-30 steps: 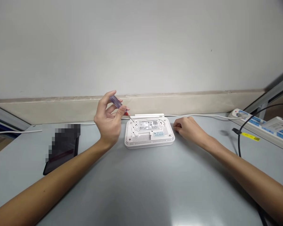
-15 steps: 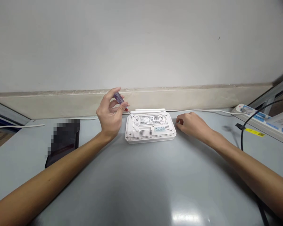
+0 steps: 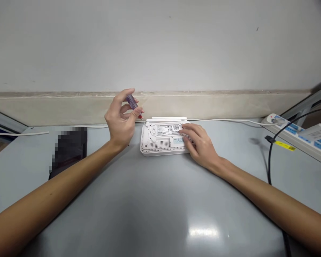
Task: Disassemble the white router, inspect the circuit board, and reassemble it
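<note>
A white router [image 3: 160,141] lies upside down on the grey table [image 3: 155,207], its label and vent holes facing up. My left hand [image 3: 120,123] is closed on a small screwdriver [image 3: 133,105] with a purple handle and a red collar. The tip of the screwdriver touches the router's far left corner. My right hand [image 3: 198,144] lies flat on the right half of the router with its fingers stretched out over the casing.
A dark phone [image 3: 69,150] lies left of my left arm. A white power strip [image 3: 299,137] with blue sockets sits at the right edge, and a black cable [image 3: 270,160] runs down from it. A white cord [image 3: 230,121] runs along the back wall.
My right hand has moved left from the table beside the router onto its right half. My left hand with the screwdriver has stayed at the router's far left corner.
</note>
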Demonstrator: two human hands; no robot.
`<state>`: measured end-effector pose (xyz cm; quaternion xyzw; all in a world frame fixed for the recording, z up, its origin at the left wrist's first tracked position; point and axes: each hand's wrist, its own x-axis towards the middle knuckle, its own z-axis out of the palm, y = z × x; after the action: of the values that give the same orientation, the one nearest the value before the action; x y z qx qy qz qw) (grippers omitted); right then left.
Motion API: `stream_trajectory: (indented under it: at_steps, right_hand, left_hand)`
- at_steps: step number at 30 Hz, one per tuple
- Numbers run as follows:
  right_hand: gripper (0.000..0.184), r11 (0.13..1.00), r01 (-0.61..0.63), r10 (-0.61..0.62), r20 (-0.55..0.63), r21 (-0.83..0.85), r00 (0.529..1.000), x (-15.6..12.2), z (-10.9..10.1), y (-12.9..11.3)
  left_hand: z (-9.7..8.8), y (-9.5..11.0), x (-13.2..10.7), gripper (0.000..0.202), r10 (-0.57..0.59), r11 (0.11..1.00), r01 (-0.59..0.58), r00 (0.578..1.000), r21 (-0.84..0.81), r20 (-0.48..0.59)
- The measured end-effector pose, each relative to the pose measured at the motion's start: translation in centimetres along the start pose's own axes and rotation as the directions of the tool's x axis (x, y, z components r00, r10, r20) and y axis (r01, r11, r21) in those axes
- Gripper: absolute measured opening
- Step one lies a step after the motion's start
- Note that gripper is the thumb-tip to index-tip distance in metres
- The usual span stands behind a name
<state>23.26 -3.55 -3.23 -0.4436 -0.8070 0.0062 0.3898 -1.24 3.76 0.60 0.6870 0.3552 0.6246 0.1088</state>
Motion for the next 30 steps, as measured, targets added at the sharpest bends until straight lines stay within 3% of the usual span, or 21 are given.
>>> stream_trajectory:
  at_steps: [11, 19, 30]
  right_hand:
    - [0.03, 0.999, -0.02, 0.019, 0.023, 0.041, 1.0, -0.42, 0.57, 0.27]
    - [0.03, 0.999, 0.004, -0.005, 0.02, 0.034, 1.0, -0.48, 0.7, 0.29]
    - [0.032, 0.999, 0.041, -0.041, -0.007, 0.017, 0.999, -0.52, 0.99, 0.48]
  left_hand:
    - [-0.15, -0.13, -0.35, 0.042, -0.072, 0.997, 0.072, 0.994, 0.005, 0.083]
    - [-0.34, -0.3, -0.79, 0.036, -0.146, 0.989, 0.149, 0.963, 0.004, 0.228]
    - [-0.73, -0.07, 0.07, 0.026, -0.139, 0.989, 0.128, 0.977, 0.079, 0.161]
